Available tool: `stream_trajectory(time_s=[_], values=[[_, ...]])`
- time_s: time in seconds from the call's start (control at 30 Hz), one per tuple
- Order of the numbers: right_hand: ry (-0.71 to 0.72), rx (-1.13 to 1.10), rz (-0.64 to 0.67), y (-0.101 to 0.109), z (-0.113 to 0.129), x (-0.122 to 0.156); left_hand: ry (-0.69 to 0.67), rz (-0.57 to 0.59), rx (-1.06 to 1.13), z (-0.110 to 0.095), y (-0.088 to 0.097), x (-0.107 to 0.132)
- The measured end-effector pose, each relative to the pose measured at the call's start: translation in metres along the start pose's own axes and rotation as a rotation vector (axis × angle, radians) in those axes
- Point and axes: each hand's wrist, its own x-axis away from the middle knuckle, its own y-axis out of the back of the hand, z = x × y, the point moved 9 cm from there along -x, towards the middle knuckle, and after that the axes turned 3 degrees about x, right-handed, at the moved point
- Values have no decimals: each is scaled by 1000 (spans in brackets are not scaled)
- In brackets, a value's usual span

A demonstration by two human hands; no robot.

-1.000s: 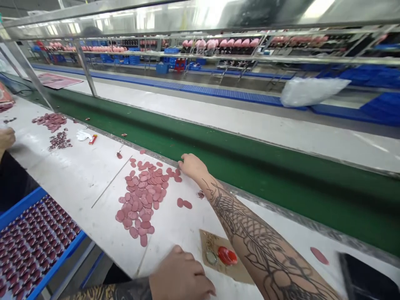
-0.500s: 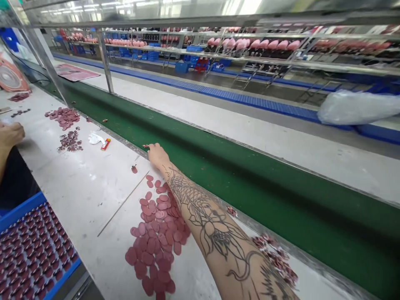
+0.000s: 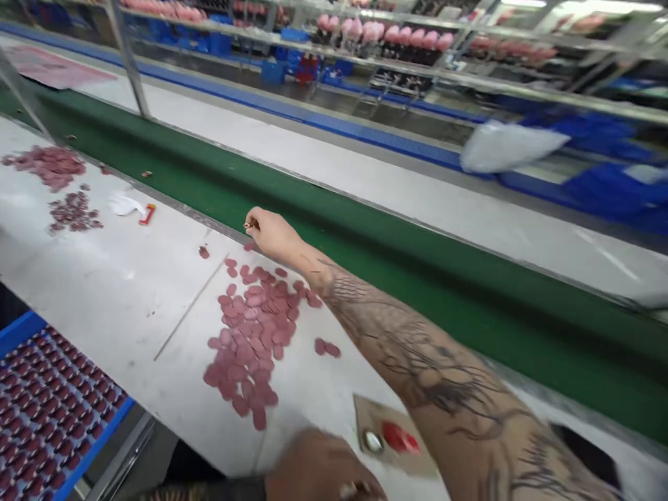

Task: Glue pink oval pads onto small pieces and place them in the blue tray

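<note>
My right hand [image 3: 272,234] reaches over the table edge next to the green conveyor belt [image 3: 365,236], its fingertips pinching a small dark piece [image 3: 251,225]. Below it lies a loose pile of flat pink oval pieces [image 3: 253,334] on the white table [image 3: 130,271]. My left hand [image 3: 318,466] is blurred at the bottom edge, close to a cardboard sheet [image 3: 389,435]. On that sheet sit a red object [image 3: 399,438] and a round metal piece [image 3: 373,441]. Whether my left hand holds anything is hidden by the blur.
Smaller heaps of dark pink pieces [image 3: 49,167] lie at the far left of the table. A blue tray [image 3: 52,417] of rows of dark pieces sits at lower left. Beyond the belt are a white bag [image 3: 511,146] and shelving racks [image 3: 396,42].
My right hand has come back from the belt edge with a small piece pinched in its fingers. My left hand has entered the view at the bottom, and the co-worker's hand has left the view.
</note>
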Motion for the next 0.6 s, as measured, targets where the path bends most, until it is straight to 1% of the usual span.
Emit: stream_trajectory(time_s=[0.03, 0.07, 0.1, 0.17, 0.2, 0.23, 0.3, 0.33, 0.37, 0.43, 0.5, 0.6], values=[[11, -41, -9, 15, -6, 34, 32, -21, 77, 2, -5, 5], [41, -123, -38, 29, -10, 72, 104, -116, 212, 8, -2, 11], [42, -210, -71, 42, -15, 113, 154, -182, 283, 12, 3, 15], [-68, -367, -179, 56, -35, 201, 201, -238, 337, 14, 11, 18], [-139, -434, -253, 58, -44, 245, 212, -246, 351, 13, 14, 18], [-209, -505, -323, 54, -53, 288, 223, -251, 362, 12, 17, 17], [-348, -698, -428, 32, -67, 364, 255, -247, 416, 8, 17, 16], [-394, -787, -480, 18, -70, 394, 276, -237, 458, 6, 14, 17], [-422, -861, -535, 5, -71, 420, 293, -223, 502, 2, 9, 18], [-432, -961, -591, -19, -67, 452, 304, -194, 566, -7, -2, 20], [-406, -985, -591, -33, -59, 468, 291, -161, 576, -18, -14, 23], [-372, -934, -572, -39, -53, 479, 302, -107, 598, -27, -29, 29]])
